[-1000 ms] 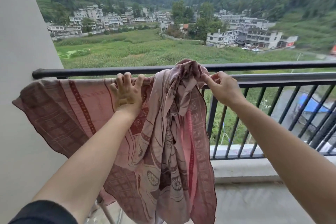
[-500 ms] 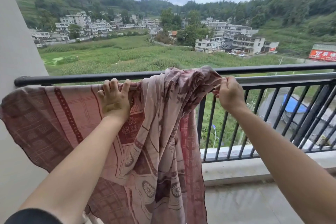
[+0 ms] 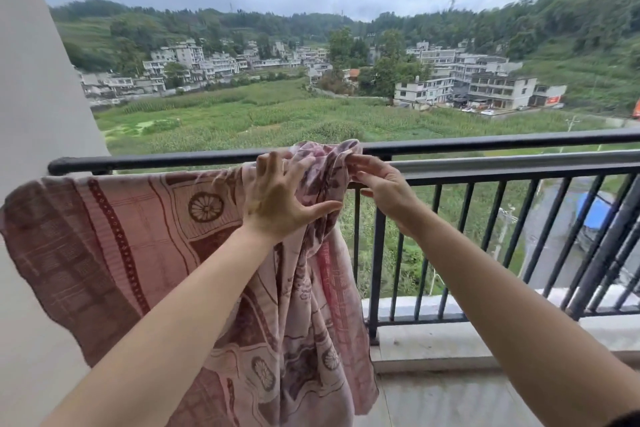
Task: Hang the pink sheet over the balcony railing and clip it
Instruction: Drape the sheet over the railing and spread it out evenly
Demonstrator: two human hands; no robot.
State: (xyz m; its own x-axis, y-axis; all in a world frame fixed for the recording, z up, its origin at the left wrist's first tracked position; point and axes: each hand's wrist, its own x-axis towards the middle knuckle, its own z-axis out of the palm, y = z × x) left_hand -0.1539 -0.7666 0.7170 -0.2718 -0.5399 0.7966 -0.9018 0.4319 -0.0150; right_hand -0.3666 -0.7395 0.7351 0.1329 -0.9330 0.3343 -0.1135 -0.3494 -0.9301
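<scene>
The pink patterned sheet [image 3: 131, 239] hangs over the balcony railing [image 3: 502, 142]. Its left part is spread flat along the rail and its right part is bunched into a thick fold hanging down. My left hand [image 3: 277, 198] lies on the bunched part just below the rail, with fingers spread and curled into the cloth and the thumb stretched to the right. My right hand [image 3: 381, 184] pinches the top of the bunch at the rail between thumb and fingertips. No clip is in view.
A white wall [image 3: 31, 114] borders the railing on the left. To the right of the sheet, the black top rail, a grey rail [image 3: 519, 160] below it and the vertical bars run uncovered. A concrete ledge [image 3: 450, 340] and the floor lie below. Fields and houses lie beyond.
My left hand has let go of the flat part and moved right onto the bunched fold. My right hand has shifted left and now pinches the bunch's top.
</scene>
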